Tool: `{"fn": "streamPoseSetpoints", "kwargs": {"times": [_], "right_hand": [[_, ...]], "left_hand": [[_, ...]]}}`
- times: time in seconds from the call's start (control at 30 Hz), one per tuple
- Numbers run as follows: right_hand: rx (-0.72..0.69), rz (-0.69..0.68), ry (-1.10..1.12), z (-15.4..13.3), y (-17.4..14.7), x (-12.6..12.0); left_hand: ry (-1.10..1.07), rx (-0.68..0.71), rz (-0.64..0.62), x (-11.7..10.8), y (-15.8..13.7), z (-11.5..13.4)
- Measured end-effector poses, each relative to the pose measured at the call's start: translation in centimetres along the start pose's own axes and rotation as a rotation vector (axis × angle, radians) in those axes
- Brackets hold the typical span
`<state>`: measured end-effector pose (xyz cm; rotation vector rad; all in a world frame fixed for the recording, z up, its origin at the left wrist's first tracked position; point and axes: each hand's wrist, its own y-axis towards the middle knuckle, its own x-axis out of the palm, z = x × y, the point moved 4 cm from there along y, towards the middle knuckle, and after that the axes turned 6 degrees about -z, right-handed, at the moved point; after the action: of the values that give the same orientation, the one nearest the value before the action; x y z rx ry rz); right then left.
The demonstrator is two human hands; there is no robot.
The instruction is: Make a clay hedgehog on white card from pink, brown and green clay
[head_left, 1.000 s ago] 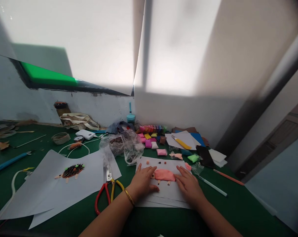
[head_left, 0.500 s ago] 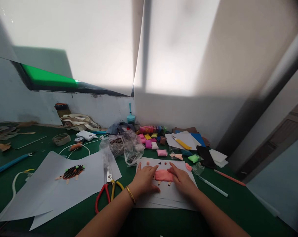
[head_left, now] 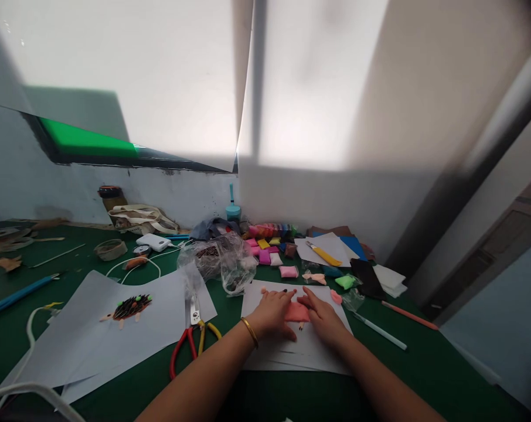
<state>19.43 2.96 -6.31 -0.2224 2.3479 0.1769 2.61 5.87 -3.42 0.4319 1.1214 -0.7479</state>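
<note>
A flat pink clay body (head_left: 297, 313) with a small leg below it lies on white paper (head_left: 265, 362) in front of me. My left hand (head_left: 272, 315), with a gold bangle at the wrist, lies over the left part of the clay, fingers spread. From the other side my right hand (head_left: 324, 316) touches the clay's right end, its fingers stretched out. Neither hand is wrapped round anything. Small clay bits sit just above the hands, among them a peach ball (head_left: 264, 290). The left part of the clay figure is hidden under my left hand.
To the left, a finished-looking clay hedgehog (head_left: 132, 307) lies on other sheets. Red-handled pliers (head_left: 181, 350) and yellow-handled ones lie between the papers. Behind are a plastic bag (head_left: 217, 258), several clay packets (head_left: 289, 272) and a yellow cutter (head_left: 323, 254). A white pen (head_left: 380, 331) lies on the right.
My left hand has slid right across the pink clay and now covers its left part and one leg. The right hand has barely moved.
</note>
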Motion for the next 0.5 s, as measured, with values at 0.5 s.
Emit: {"fn": "streamPoseSetpoints", "kwargs": {"times": [0.5], "right_hand": [[-0.191,-0.256,-0.49,-3.2,-1.7,0.1]], "left_hand": [[-0.05,-0.091,0.068,-0.5,-5.1,-1.3]]}}
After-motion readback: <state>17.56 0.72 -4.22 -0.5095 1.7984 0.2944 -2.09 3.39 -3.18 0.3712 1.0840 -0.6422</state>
